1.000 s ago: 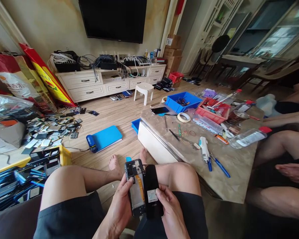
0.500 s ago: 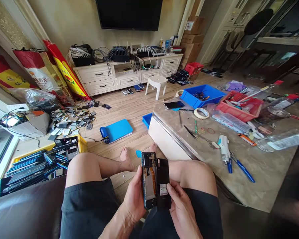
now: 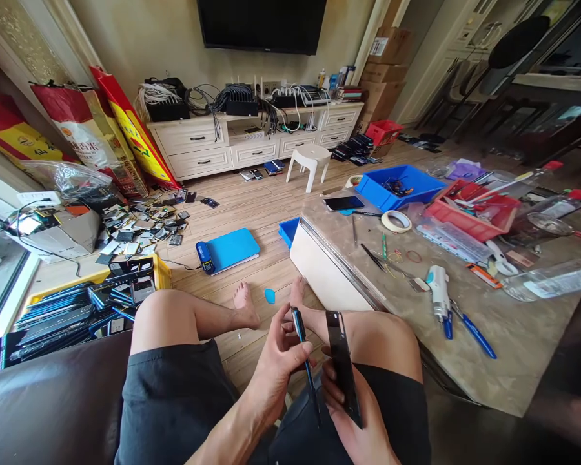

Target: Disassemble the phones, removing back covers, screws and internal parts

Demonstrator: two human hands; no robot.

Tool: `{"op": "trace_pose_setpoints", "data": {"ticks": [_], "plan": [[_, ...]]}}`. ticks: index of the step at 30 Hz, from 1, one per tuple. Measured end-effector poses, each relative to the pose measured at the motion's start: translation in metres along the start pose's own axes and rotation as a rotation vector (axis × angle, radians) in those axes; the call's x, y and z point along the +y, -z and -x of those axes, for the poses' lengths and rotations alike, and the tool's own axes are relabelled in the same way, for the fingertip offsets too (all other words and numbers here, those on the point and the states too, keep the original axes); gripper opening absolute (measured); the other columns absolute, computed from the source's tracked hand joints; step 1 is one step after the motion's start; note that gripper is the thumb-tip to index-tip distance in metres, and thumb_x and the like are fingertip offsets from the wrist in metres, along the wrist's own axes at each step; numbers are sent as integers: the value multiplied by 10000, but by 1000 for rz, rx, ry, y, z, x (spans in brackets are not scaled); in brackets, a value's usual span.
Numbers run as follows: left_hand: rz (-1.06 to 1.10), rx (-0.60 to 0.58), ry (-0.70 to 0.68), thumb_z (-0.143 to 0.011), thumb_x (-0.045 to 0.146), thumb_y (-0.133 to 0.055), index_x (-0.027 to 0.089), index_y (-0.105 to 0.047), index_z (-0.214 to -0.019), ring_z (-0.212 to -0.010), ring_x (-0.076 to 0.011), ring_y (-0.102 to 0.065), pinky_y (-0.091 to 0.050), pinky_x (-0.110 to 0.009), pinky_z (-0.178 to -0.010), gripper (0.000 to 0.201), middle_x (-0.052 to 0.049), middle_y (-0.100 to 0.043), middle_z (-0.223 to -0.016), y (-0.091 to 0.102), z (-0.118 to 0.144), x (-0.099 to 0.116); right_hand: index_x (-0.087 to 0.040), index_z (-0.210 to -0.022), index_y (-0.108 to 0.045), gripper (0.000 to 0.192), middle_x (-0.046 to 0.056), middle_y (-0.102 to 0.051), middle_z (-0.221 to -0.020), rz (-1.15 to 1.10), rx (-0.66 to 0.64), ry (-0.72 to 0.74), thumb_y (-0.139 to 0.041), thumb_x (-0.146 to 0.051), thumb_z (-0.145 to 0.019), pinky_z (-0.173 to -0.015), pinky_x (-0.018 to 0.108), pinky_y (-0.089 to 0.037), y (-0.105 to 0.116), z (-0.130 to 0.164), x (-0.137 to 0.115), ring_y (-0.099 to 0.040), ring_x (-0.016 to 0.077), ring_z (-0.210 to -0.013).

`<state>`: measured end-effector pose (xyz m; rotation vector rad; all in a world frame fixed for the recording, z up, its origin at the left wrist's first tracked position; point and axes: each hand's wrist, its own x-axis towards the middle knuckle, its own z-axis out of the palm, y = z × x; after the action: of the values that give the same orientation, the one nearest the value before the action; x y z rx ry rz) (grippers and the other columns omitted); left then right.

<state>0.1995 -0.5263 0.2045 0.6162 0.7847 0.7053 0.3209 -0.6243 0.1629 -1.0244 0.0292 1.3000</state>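
My left hand [image 3: 275, 361] grips a smartphone body [image 3: 306, 358], which is turned edge-on so that its inner side hardly shows. Its thumb presses against one face while the fingers wrap behind. Just to the right, my right hand [image 3: 353, 403] holds a black phone back cover [image 3: 341, 365] with a camera cutout at the top corner. The cover stands almost upright, glossy side visible, fingers behind its left edge. A narrow gap lies between the cover and the phone body, and both are over my lap.
On the right, the low table [image 3: 465, 368] bears a white-and-blue tool [image 3: 437, 294], pliers [image 3: 475, 332], a tape roll [image 3: 396, 221], a blue tray [image 3: 399, 184] and a red basket [image 3: 469, 210]. A yellow crate [image 3: 162, 271] full of phone parts stands left, near scattered flat pieces [image 3: 140, 226].
The phone body has turned from showing its open inside to edge-on. The back cover has moved right, away from it, and rotated. My view has shifted slightly.
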Motion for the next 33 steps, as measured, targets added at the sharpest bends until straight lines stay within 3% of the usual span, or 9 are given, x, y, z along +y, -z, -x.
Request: {"op": "trace_pose_setpoints", "data": {"ticks": [3, 6, 11, 13, 15, 19, 22, 27, 33], "plan": [[-125, 30, -14, -650, 459, -908, 312, -392, -1541, -1132, -289, -552, -516, -388, -887, 1041, -105, -541, -1263, -1, -1, -3, -182, -924, -756, 394, -45, -485, -673, 15, -44, -29, -931, -418, -663, -444, 139, -288, -7, 2, -2, -283, 27, -512], [-187, 38, -21, -676, 445, -898, 308, -379, -1552, -1189, -307, -557, -471, -396, -961, 1027, -107, -560, -1286, 0, -2, -4, -155, -762, -736, 351, -46, -464, -656, -45, -76, -86, -952, -396, -627, -420, 130, -227, -13, 3, -4, -230, 15, -501], [-239, 68, -20, -684, 457, -886, 265, -385, -1542, -1144, -300, -589, -479, -376, -917, 1012, -105, -589, -1231, 1, -2, -1, -141, -710, -740, 324, -35, -491, -661, -103, -110, -170, -938, -389, -646, -406, 132, -200, -16, 4, -6, -215, 12, -490], [-199, 73, -7, -680, 429, -888, 264, -401, -1538, -1116, -285, -599, -494, -348, -874, 1000, -97, -604, -1214, 1, -2, 0, -156, -809, -774, 329, -31, -519, -663, -53, -82, -122, -920, -418, -674, -402, 139, -223, -18, 4, -6, -253, 23, -484], [-80, 39, 23, -719, 383, -856, 284, -436, -1524, -1091, -264, -619, -503, -315, -835, 913, -78, -635, -1200, 2, -1, 2, -184, -932, -787, 349, -6, -599, -715, 72, -24, 11, -892, -438, -718, -451, 168, -359, -22, 5, -7, -414, 68, -533], [263, 10, 251, -865, 432, -694, 207, -590, -1394, -983, -255, -697, -544, -322, -815, 585, -85, -735, -1064, 6, 0, 8, -230, -1036, -767, 336, 41, -745, -945, 343, 37, 258, -804, -478, -812, -754, 298, -545, -27, 7, -11, -653, 219, -862], [370, 106, 432, -907, 472, -634, 109, -671, -1235, -884, -273, -736, -580, -357, -801, 491, -117, -769, -939, 11, -1, 11, -243, -1120, -757, 371, 45, -766, -1007, 417, 51, 316, -755, -496, -849, -861, 348, -550, -26, 7, -12, -681, 258, -951], [425, 120, 385, -920, 416, -646, 111, -684, -1198, -853, -257, -758, -596, -343, -807, 414, -97, -788, -939, 16, -1, 11, -232, -1178, -753, 414, 59, -775, -1039, 427, 87, 348, -740, -496, -860, -886, 355, -555, -24, 7, -8, -687, 280, -1018], [418, 66, 385, -902, 508, -682, 144, -639, -1327, -932, -287, -760, -605, -377, -832, 562, -114, -782, -1065, 20, 0, 4, -250, -1196, -741, 388, 51, -764, -1112, 386, 64, 327, -710, -500, -901, -913, 356, -542, -22, 9, -7, -679, 274, -1055]]}}
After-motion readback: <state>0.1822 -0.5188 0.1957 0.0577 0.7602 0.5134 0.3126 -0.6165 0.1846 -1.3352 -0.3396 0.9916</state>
